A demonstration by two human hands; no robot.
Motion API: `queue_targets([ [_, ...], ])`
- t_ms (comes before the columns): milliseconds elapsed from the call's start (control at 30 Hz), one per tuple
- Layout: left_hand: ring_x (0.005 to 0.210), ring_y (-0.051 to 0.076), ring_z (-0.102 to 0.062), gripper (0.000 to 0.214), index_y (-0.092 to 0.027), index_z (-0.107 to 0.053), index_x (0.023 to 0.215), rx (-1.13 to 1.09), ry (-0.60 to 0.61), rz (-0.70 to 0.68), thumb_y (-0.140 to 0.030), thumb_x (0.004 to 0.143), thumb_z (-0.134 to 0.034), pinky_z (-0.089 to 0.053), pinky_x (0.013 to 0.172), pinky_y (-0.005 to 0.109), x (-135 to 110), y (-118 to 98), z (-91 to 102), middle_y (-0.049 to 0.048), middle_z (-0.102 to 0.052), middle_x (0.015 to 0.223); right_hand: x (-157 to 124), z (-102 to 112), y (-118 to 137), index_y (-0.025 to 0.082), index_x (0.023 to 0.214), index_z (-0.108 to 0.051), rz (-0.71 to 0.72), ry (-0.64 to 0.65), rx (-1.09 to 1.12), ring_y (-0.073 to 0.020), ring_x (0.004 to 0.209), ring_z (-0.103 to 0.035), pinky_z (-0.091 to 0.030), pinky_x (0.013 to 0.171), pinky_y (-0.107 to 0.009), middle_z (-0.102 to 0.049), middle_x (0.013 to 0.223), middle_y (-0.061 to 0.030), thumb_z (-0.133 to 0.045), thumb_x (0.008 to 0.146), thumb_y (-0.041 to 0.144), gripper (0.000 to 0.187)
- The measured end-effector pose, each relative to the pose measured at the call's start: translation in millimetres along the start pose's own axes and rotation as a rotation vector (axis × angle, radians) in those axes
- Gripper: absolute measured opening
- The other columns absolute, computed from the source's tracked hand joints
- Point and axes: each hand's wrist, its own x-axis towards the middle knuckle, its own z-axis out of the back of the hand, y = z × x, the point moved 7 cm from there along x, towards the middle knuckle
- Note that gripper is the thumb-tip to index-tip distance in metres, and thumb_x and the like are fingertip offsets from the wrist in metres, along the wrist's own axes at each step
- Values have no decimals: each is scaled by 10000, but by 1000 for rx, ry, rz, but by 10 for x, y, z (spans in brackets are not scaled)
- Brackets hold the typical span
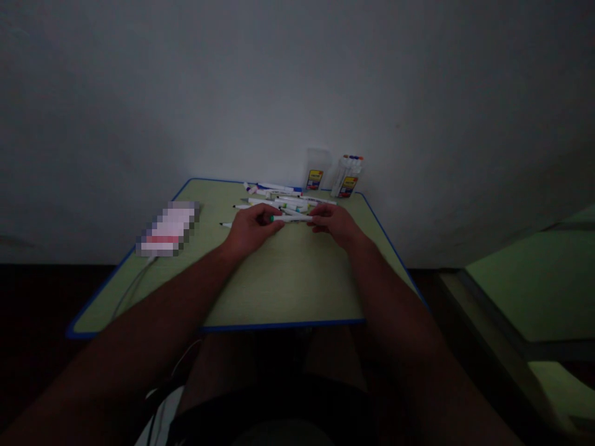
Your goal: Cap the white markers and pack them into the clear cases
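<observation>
Two forearms [186,291] reach over the table [288,279], the left hand [253,229] and right hand [337,224] gripping opposite ends of a white marker [292,218], in this dimness apparently to steady it, before loose markers [292,202].

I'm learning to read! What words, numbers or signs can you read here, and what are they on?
No text can be read.
Left clear box: label too small and blurred.
Right clear box: label too small and blurred.
Phone: pixelated.
Markers: any print is too small.
</observation>
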Motion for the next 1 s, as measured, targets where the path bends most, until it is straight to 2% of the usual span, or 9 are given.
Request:
queue_targets([
  [333, 542, 108, -450, 223, -187, -745, 912, 69, -9, -4, -303, 722, -749, -372, 532, 269, 17, -3, 1, -35, -554, 588, -6, -12, 12, 154, 809, -648, 18, 3, 49, -150, 691, -701, -586, 633, -273, -711, 772, -41, -795, 687, 137, 192],
  [500, 586, 126, -532, 227, -187, -739, 955, 104, 0, 40, -301, 760, -712, -432, 569, 279, 29, 92, 3, 4, -680, 727, -17, -22, 72, 164, 791, -622, 66, -22, 97, -155, 648, -699, -606, 640, -310, -685, 724, -12, -854, 645, 200, 277],
  [700, 658, 151, -593, 221, -191, -734, 994, 186, 12, -1, -275, 799, -671, -483, 665, 320, 44, 183, 0, 42, -730, 864, -75, -48, 211, 169, 786, -632, 186, -40, 101, -141, 583, -665, -600, 612, -314, -677, 689, -1, -868, 587, 250, 320],
  [833, 710, 170, -623, 214, -197, -728, 998, 238, 19, -5, -271, 811, -654, -497, 717, 336, 59, 240, 8, 51, -736, 896, -93, -108, 253, 167, 803, -652, 229, 5, 88, -148, 609, -674, -597, 631, -314, -686, 682, -4, -886, 544, 254, 359],
  [1000, 766, 185, -637, 218, -201, -721, 1010, 289, -19, -2, -248, 815, -636, -505, 761, 341, 71, 234, 61, 53, -729, 928, -131, -210, 310, 174, 855, -669, 279, 128, 111, -188, 740, -722, -600, 697, -336, -720, 781, -31, -889, 553, 256, 382],
])
